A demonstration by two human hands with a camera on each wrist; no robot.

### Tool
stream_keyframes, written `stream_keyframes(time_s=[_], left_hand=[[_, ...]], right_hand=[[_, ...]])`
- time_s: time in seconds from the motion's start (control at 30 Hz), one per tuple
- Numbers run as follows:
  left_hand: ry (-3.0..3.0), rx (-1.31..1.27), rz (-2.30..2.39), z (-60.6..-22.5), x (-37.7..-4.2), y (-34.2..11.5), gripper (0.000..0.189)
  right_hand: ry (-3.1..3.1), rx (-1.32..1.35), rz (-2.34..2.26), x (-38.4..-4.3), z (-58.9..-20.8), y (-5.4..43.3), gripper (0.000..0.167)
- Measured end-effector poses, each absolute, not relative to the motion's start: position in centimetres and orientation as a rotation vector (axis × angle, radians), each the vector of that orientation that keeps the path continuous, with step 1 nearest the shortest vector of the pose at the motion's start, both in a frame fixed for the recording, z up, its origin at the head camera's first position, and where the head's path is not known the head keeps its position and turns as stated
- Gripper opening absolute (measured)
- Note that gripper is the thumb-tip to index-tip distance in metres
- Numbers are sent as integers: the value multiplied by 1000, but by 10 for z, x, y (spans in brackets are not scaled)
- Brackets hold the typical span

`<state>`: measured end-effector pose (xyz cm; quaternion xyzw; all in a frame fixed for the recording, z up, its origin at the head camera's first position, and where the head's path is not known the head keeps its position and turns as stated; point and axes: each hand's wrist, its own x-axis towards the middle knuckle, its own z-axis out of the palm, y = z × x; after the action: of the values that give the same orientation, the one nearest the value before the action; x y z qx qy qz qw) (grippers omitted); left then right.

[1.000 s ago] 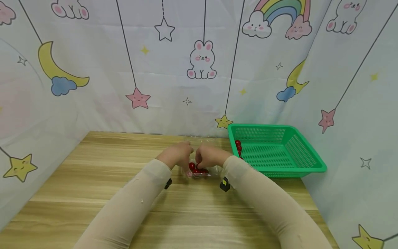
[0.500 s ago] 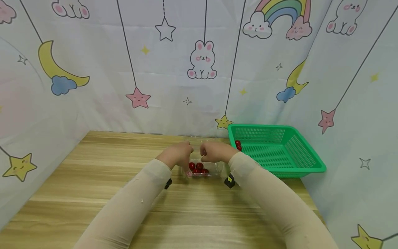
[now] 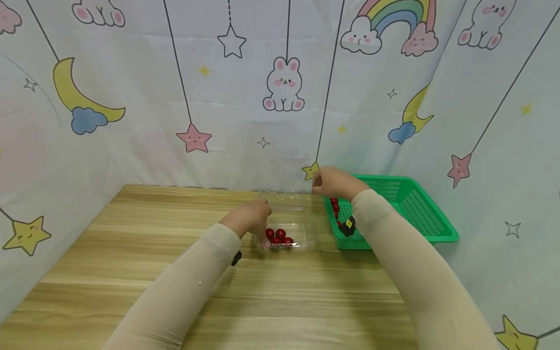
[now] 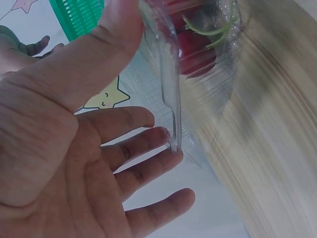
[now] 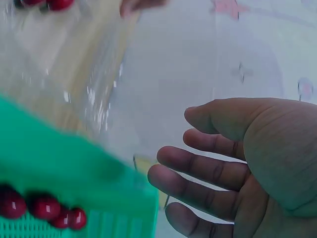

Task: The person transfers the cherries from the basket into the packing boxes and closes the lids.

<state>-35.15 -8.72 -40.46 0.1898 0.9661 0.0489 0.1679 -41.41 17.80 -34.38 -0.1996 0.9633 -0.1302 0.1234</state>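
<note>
A clear plastic clamshell box (image 3: pixel 302 236) lies with its lid raised toward the wall, several red cherries (image 3: pixel 276 237) grouped in its left part. At its left side, my left hand (image 3: pixel 250 216) rests against the box; in the left wrist view the fingers (image 4: pixel 148 166) are loosely extended with tips at the clear rim, and the thumb lies along the wall. My right hand (image 3: pixel 339 182) is above the left rim of a green basket (image 3: pixel 437 238). In the right wrist view its fingers (image 5: pixel 198 168) are relaxed with nothing between them.
More cherries (image 5: pixel 45 206) sit along the basket's left wall. A wooden table (image 3: pixel 131 243) carries the box and basket. Printed white cloth (image 3: pixel 240 112) hangs behind and on both sides, close to the basket's right edge.
My right hand has left the cherries in the box and moved right and up to the basket's rim. One cherry it had touched now lies with the others. My left hand stayed put.
</note>
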Motion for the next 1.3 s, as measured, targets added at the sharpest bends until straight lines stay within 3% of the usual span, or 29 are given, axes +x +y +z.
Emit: stream_keyframes(time_s=[0.2,0.37,0.43,0.6,0.8,1.3], left_hand=[[2744,545,145,-405,-351,-87,106],[2743,546,152,-404,-352,-88,107],[2742,547,158,-404,-351,-88,106],[2743,546,151,-403,-349,-87,106],[2743,527,171,-403,-348,-85,103],[2747,515,185,-403,-349,-88,101]], right_hand=[[2812,-476,-429,-439,-348,210,23],[2750,-452,-471,-451,-355,227,54],[2728,-447,-462,-454,-359,232,54],[2683,-431,-421,-465,-376,242,32],[2579,-362,-438,-467,-394,247,65],[2564,-296,-349,-460,-403,249,60]])
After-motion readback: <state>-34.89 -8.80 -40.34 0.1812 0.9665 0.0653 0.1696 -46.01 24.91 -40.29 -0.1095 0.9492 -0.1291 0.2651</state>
